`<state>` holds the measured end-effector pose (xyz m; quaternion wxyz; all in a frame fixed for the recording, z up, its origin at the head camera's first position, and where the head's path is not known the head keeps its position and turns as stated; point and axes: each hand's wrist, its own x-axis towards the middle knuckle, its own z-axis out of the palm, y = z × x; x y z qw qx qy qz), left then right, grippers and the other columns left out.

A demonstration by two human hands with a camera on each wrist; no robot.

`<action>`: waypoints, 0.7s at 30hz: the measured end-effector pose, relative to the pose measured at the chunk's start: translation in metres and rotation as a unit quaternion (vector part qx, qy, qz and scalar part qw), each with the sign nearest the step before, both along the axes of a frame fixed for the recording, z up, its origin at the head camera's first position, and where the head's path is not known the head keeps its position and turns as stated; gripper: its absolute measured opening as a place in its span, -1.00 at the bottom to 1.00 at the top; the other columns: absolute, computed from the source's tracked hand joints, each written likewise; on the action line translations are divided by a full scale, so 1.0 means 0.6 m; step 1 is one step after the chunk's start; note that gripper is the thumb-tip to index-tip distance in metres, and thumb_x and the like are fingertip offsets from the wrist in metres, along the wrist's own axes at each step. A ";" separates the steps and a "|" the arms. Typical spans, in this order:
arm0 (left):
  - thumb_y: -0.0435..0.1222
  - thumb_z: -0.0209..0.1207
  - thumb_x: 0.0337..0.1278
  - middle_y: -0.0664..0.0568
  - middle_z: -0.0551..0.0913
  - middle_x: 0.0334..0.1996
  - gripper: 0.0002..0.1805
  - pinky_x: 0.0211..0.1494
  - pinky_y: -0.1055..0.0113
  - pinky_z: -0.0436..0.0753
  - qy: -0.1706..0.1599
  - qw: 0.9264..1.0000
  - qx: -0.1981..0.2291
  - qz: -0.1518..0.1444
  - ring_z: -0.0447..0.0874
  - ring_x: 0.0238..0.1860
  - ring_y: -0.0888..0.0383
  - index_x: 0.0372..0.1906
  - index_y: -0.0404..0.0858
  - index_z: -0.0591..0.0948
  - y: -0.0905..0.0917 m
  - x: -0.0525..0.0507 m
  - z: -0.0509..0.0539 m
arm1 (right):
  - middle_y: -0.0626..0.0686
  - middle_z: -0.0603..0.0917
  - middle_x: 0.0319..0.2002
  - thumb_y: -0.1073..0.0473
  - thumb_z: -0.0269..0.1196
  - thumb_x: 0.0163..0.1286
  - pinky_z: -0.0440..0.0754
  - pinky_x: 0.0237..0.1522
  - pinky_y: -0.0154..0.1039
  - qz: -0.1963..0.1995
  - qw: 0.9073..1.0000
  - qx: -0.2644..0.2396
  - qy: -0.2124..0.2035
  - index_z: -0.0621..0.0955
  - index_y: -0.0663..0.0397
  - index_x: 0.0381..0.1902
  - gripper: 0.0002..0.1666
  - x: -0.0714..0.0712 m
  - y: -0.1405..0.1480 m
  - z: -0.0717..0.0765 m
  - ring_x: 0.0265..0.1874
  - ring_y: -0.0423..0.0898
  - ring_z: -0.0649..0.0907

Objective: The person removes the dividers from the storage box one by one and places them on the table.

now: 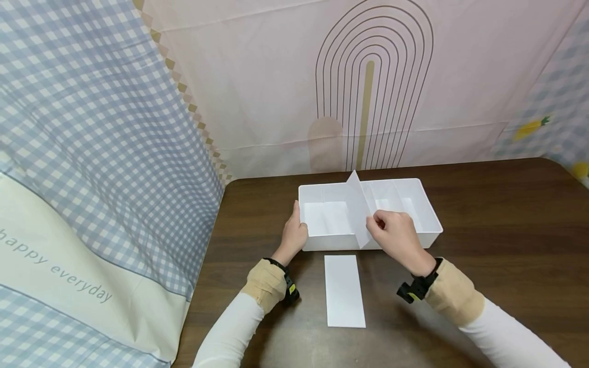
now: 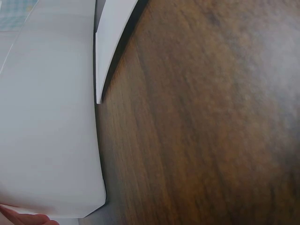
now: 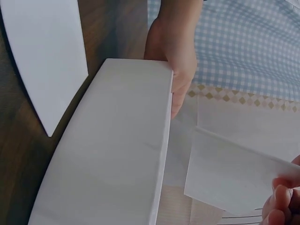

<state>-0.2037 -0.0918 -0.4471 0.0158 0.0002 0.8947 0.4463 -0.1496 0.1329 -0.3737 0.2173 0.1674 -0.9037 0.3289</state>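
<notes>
A long white open-topped box (image 1: 329,242) stands on the table. My left hand (image 1: 294,232) holds its left end at the near corner; in the right wrist view that hand (image 3: 180,54) lies against the box end (image 3: 108,136). Fingertips (image 2: 33,219) show at the lower left of the left wrist view. My right hand (image 1: 395,232) pinches a thin white divider panel (image 1: 359,212), which stands tilted across the box and rises above its rim. The divider (image 3: 225,171) also shows in the right wrist view. Its lower edge is partly hidden.
A second white panel (image 1: 344,291) lies flat on the brown wooden table (image 1: 506,245), in front of the box. Thin partitions (image 1: 391,194) show inside the box's right half. Behind the table hangs a patterned cloth (image 1: 257,92), with a blue checked cloth (image 1: 115,128) at the left.
</notes>
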 end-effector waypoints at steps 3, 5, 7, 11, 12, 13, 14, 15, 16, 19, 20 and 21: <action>-0.44 -0.30 0.09 -0.01 -0.04 0.38 -0.29 0.33 0.18 0.13 -0.002 1.000 0.001 0.000 -0.02 0.35 0.10 0.39 -0.17 -0.20 0.000 0.000 0.000 | -0.16 0.16 -0.86 0.27 0.05 0.16 0.11 -0.69 -0.41 0.001 1.000 0.001 0.000 0.29 -0.02 -0.89 -0.56 0.003 0.003 -0.003 -0.81 -0.27 0.16; -0.44 -0.31 0.09 -0.01 -0.05 0.38 -0.28 0.33 0.19 0.12 -0.002 1.000 0.002 0.000 -0.03 0.35 0.11 0.39 -0.17 -0.20 0.000 0.001 0.001 | -0.16 0.16 -0.86 0.27 0.05 0.16 0.12 -0.69 -0.41 0.002 1.000 0.002 0.000 0.29 -0.02 -0.88 -0.56 0.006 0.004 -0.005 -0.81 -0.27 0.16; -0.44 -0.31 0.09 0.00 -0.06 0.38 -0.28 0.33 0.20 0.12 -0.005 1.000 0.002 0.001 -0.04 0.35 0.12 0.39 -0.16 -0.20 0.001 0.001 0.002 | -0.16 0.16 -0.86 0.28 0.05 0.16 0.12 -0.69 -0.41 0.002 1.000 0.001 0.000 0.29 -0.02 -0.88 -0.56 0.009 0.006 -0.005 -0.81 -0.27 0.17; -0.45 -0.31 0.08 -0.02 -0.05 0.38 -0.28 0.33 0.18 0.13 -0.002 1.000 0.002 0.000 -0.03 0.35 0.10 0.39 -0.18 -0.20 0.001 0.000 0.002 | -0.17 0.17 -0.86 0.28 0.07 0.14 0.14 -0.69 -0.42 0.002 1.000 -0.001 0.002 0.30 -0.04 -0.88 -0.57 0.015 0.008 -0.008 -0.81 -0.29 0.17; -0.45 -0.31 0.08 -0.02 -0.05 0.38 -0.28 0.33 0.18 0.13 -0.002 1.000 0.001 -0.001 -0.03 0.35 0.10 0.39 -0.18 -0.20 0.001 0.000 0.001 | -0.17 0.17 -0.86 0.29 0.07 0.14 0.14 -0.69 -0.42 0.002 1.000 -0.001 0.004 0.30 -0.04 -0.88 -0.57 0.016 0.009 -0.009 -0.81 -0.30 0.17; -0.45 -0.31 0.08 -0.02 -0.05 0.38 -0.28 0.33 0.18 0.13 -0.001 1.000 0.002 -0.001 -0.03 0.35 0.10 0.39 -0.18 -0.20 0.001 0.000 0.001 | -0.17 0.17 -0.86 0.29 0.08 0.13 0.14 -0.69 -0.42 0.003 1.000 -0.002 0.005 0.30 -0.04 -0.88 -0.57 0.017 0.010 -0.009 -0.81 -0.30 0.17; -0.45 -0.30 0.08 -0.03 -0.04 0.38 -0.28 0.33 0.18 0.13 0.000 1.000 0.002 -0.002 -0.02 0.35 0.09 0.39 -0.18 -0.20 0.001 0.000 0.001 | -0.17 0.17 -0.86 0.30 0.08 0.13 0.14 -0.69 -0.43 0.004 1.000 -0.003 0.007 0.29 -0.05 -0.88 -0.57 0.019 0.011 -0.010 -0.81 -0.31 0.17; -0.45 -0.30 0.08 -0.03 -0.04 0.38 -0.28 0.33 0.18 0.13 0.000 1.000 0.001 -0.002 -0.02 0.35 0.09 0.39 -0.19 -0.20 0.001 0.000 0.001 | -0.17 0.17 -0.85 0.30 0.08 0.13 0.14 -0.69 -0.43 0.005 1.000 -0.004 0.008 0.29 -0.05 -0.88 -0.57 0.020 0.011 -0.010 -0.81 -0.31 0.17; -0.45 -0.30 0.08 -0.03 -0.04 0.38 -0.28 0.33 0.18 0.13 0.000 1.000 0.001 -0.002 -0.03 0.35 0.09 0.38 -0.19 -0.20 0.001 0.000 0.001 | -0.17 0.17 -0.85 0.31 0.08 0.12 0.14 -0.69 -0.43 0.007 1.000 -0.004 0.009 0.29 -0.05 -0.88 -0.57 0.021 0.012 -0.011 -0.80 -0.32 0.16; -0.45 -0.31 0.07 -0.03 -0.04 0.38 -0.28 0.33 0.18 0.13 0.000 1.000 0.001 -0.002 -0.03 0.35 0.09 0.38 -0.19 -0.20 0.001 0.000 0.001 | -0.18 0.18 -0.85 0.32 0.09 0.11 0.14 -0.69 -0.44 0.011 1.000 -0.005 0.014 0.29 -0.06 -0.88 -0.57 0.026 0.014 -0.010 -0.80 -0.34 0.16; -0.45 -0.31 0.07 -0.02 -0.04 0.38 -0.28 0.33 0.18 0.13 -0.001 1.000 0.001 -0.002 -0.03 0.35 0.10 0.38 -0.19 -0.20 0.001 0.000 0.002 | -0.19 0.18 -0.85 0.32 0.09 0.11 0.14 -0.69 -0.44 0.012 1.000 -0.006 0.014 0.29 -0.06 -0.88 -0.57 0.028 0.015 -0.010 -0.80 -0.34 0.16; -0.45 -0.31 0.07 -0.02 -0.05 0.38 -0.28 0.33 0.18 0.12 -0.002 1.000 0.001 -0.001 -0.03 0.35 0.10 0.39 -0.18 -0.20 0.000 0.000 0.002 | -0.19 0.18 -0.85 0.32 0.10 0.10 0.14 -0.69 -0.44 0.013 1.000 -0.006 0.015 0.29 -0.07 -0.87 -0.58 0.029 0.015 -0.010 -0.80 -0.34 0.16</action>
